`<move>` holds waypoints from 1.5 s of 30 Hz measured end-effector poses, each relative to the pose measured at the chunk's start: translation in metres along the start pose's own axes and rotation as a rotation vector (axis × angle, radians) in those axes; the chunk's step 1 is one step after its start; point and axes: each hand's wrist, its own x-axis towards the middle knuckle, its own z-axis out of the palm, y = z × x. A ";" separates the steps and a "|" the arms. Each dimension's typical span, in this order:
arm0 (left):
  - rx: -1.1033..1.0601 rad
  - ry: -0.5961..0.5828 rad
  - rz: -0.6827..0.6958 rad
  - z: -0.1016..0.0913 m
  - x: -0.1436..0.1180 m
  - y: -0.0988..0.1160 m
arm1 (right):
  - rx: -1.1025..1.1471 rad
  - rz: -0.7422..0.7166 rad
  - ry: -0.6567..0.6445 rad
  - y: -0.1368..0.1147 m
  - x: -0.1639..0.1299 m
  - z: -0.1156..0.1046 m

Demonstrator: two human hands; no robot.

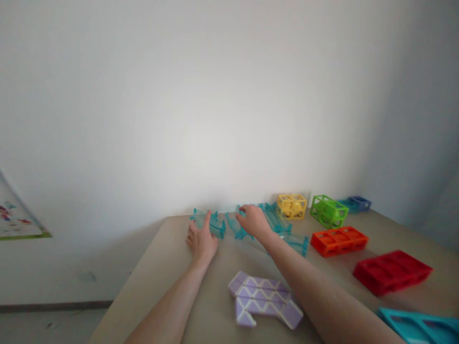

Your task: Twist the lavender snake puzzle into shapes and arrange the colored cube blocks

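My left hand (202, 242) lies at the table's far left corner, its thumb and fingers around a clear teal curved plastic piece (216, 225). To its right, my right hand (254, 221) reaches over another teal curved plastic piece (233, 226). Its fingers are bent in at that piece's upper edge, and the hand partly hides it. Just right of this hand lies a long teal plastic piece (275, 219) with parallel ridges. A further teal piece (296, 242) sits beyond my right forearm, which covers part of it. Below, between my forearms, rests a purple-and-white folding snake puzzle (263, 297).
Along the right stand a yellow frame block (291, 207), a green frame block (329, 211), a dark blue block (359, 204), an orange block (339, 241), a red block (392, 271) and a light blue block (419, 325). A white wall (215, 119) borders the table (154, 267) behind.
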 end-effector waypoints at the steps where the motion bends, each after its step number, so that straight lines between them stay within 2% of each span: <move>1: 0.065 0.011 0.029 0.000 -0.001 0.001 | -0.034 0.017 0.016 0.002 -0.001 0.000; 3: 0.153 -0.006 0.095 0.000 -0.002 0.000 | -0.081 0.047 -0.002 0.006 -0.003 0.003; 5: 0.183 -0.082 0.154 -0.001 -0.001 -0.001 | -0.092 0.050 -0.060 0.011 -0.003 0.009; 8: 0.136 -0.178 0.202 -0.004 0.001 -0.002 | -0.063 0.018 -0.117 0.015 -0.002 0.020; 13: 0.040 -0.206 0.260 -0.008 0.006 -0.005 | 0.028 -0.004 -0.132 0.017 -0.002 0.026; 20: -0.118 -0.141 0.241 -0.003 0.010 -0.014 | 0.233 0.069 -0.231 0.022 0.000 0.037; 24: -0.242 -0.103 0.249 0.000 0.013 -0.018 | 0.285 0.077 -0.152 0.018 0.001 0.034; 28: -0.344 -0.061 0.245 0.004 0.016 -0.020 | 0.295 -0.011 0.034 0.007 -0.004 0.015; 30: -0.376 -0.057 0.242 0.005 0.017 -0.021 | 0.308 -0.095 0.066 0.001 -0.008 0.006; 33: -0.416 -0.071 0.246 0.006 0.016 -0.021 | 0.303 -0.194 0.044 -0.005 -0.013 -0.001; 36: -0.443 -0.072 0.233 0.007 0.015 -0.022 | 0.271 -0.228 0.024 -0.007 -0.015 -0.001; 45: -0.541 -0.051 0.155 0.008 0.018 -0.023 | 0.185 -0.308 -0.055 -0.009 -0.020 0.012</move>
